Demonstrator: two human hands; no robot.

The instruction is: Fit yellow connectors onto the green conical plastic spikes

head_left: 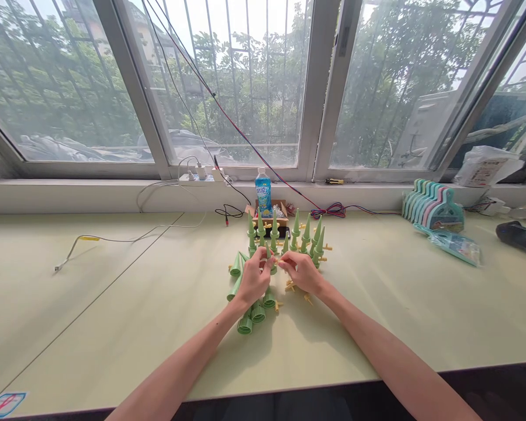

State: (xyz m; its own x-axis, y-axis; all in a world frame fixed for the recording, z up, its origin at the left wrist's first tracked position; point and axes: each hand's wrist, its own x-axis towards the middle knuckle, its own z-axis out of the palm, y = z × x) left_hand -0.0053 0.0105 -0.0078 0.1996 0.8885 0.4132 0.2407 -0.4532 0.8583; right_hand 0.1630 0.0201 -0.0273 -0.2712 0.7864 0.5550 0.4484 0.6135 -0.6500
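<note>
My left hand [256,280] is closed around a green plant watering spike [269,251], its tip pointing up. My right hand [301,272] pinches a small yellow valve [277,262] against the side of that spike; whether it sits in the hole is hidden by the fingers. Beyond both hands stand several green spikes [296,229] with yellow valves [328,247] sticking out sideways. Left of and below my left hand, more green spikes [244,324] lie on their sides, open ends towards me. Loose yellow valves [307,299] lie under and near my right hand.
Behind the spikes stand a blue bottle [263,193] and a small cardboard box [283,219]. A coiled cable [334,209] lies by the sill. Pastel hangers [433,206], a flat packet [456,248] and a black object [519,235] lie right. A grey cable [123,239] crosses the table left.
</note>
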